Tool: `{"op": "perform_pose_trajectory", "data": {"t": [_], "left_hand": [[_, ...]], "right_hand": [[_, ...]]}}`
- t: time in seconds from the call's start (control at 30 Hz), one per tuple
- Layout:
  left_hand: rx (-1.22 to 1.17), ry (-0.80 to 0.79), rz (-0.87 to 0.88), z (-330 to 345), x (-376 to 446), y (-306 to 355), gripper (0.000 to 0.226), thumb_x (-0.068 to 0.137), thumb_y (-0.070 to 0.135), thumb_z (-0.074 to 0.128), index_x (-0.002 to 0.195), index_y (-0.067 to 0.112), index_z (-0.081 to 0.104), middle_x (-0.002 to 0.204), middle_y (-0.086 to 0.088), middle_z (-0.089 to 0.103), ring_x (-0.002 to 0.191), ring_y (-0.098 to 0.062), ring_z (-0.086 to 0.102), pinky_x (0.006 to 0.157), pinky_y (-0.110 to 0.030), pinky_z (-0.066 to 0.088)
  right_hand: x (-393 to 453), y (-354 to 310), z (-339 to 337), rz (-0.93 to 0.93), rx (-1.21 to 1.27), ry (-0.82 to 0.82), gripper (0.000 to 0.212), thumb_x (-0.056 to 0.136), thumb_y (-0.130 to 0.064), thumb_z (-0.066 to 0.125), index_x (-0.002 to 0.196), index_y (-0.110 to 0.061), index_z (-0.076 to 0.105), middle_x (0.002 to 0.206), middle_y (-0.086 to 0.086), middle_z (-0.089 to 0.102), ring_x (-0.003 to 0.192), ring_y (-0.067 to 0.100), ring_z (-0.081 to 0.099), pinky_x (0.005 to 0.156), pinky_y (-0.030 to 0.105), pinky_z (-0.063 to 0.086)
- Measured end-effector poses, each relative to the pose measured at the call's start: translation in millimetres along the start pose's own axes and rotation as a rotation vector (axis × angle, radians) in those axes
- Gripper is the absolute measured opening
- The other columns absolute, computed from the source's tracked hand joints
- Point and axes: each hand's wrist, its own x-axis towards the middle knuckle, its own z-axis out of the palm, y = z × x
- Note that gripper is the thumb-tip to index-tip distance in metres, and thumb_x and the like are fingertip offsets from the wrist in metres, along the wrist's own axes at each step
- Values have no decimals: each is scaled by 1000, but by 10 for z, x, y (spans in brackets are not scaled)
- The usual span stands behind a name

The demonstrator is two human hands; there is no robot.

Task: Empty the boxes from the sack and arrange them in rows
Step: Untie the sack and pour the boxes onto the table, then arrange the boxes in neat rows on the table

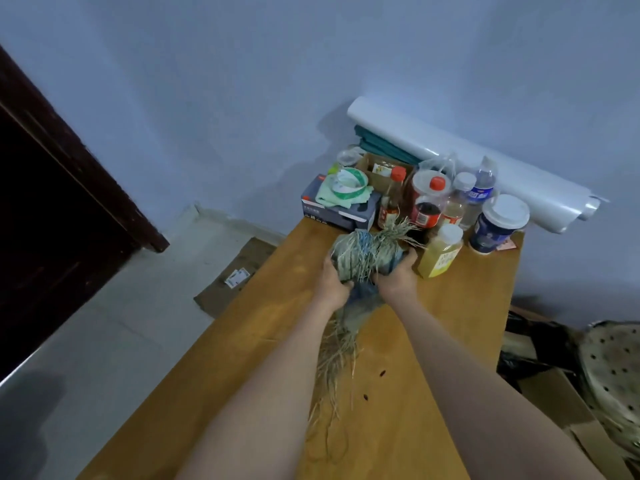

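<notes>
A frayed woven sack (363,252), greenish-grey with blue threads, sits bunched on the wooden table (263,341). Loose straw-like fibres trail from it toward me. My left hand (334,280) grips the sack's left side, and my right hand (398,277) grips its right side. No boxes from inside the sack are visible.
Behind the sack stand a yellow bottle (440,252), sauce bottles (391,199), jars (427,199), a water bottle (479,192), a lidded cup (498,223), a dark carton with tape roll (341,199) and a white roll (467,161). Cardboard (232,275) lies on the floor.
</notes>
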Motion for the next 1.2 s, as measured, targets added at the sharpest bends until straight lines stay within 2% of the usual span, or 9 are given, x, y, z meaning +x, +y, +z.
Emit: {"op": "perform_pose_trajectory", "data": {"t": [0.2,0.33,0.4,0.53,0.67,0.83,0.93,1.07,1.2], "left_hand": [[40,-91,-8,63,241,11,89,95,6,55,157,23,-7,148,-8,43,128,-28,48,100,-31,39],[89,-159,11,43,329,44,91,98,12,52,154,28,-18,147,-6,43,112,-29,56,89,-33,47],[120,-192,8,16,336,51,92,98,14,51,153,29,-21,146,-8,44,109,-29,57,91,-38,49],[162,-232,-17,-117,260,67,97,95,15,58,154,27,-18,155,-11,33,125,-32,50,104,-38,43],[178,-174,-46,-310,79,145,91,96,16,58,157,22,-10,162,-10,18,138,-29,38,104,-32,38],[139,-86,-5,-695,-339,294,75,99,18,53,158,19,7,159,-6,26,142,-23,34,105,-22,31],[146,9,19,-1054,-687,369,67,98,13,53,156,17,18,131,-1,54,115,-15,55,86,-20,41],[125,158,24,-1650,-1342,317,59,94,9,54,148,15,32,145,-9,46,134,-25,44,108,-31,39],[77,307,-52,-2287,-2152,137,53,97,13,49,148,18,34,142,-10,48,127,-26,50,102,-32,45]], "right_hand": [[264,25,179,83,-105,20,73,91,-13,66,144,4,18,137,29,40,121,45,48,97,44,42],[389,23,171,100,-155,28,80,94,-16,62,152,2,10,141,30,36,123,45,47,99,43,42],[382,18,152,106,-186,35,84,94,-19,63,153,1,6,139,29,39,122,45,49,99,46,43],[262,-59,118,117,-221,83,92,89,-24,70,152,2,8,136,29,43,120,46,51,99,51,47],[-6,-252,54,114,-219,141,105,87,-29,74,155,-1,-1,154,30,20,139,46,29,109,52,36],[-589,-655,27,-138,-158,300,72,95,-11,57,154,-5,17,159,23,15,146,40,18,114,51,31],[-1016,-930,106,-258,-128,177,68,95,-12,56,153,-6,21,157,20,23,143,37,28,109,48,38],[-1651,-1399,210,-298,-114,-74,69,97,-17,55,154,-4,18,153,20,31,135,37,39,102,43,41],[-2413,-1786,362,-352,-125,-263,62,95,-19,56,148,-2,31,141,21,46,124,36,50,92,38,46]]}}
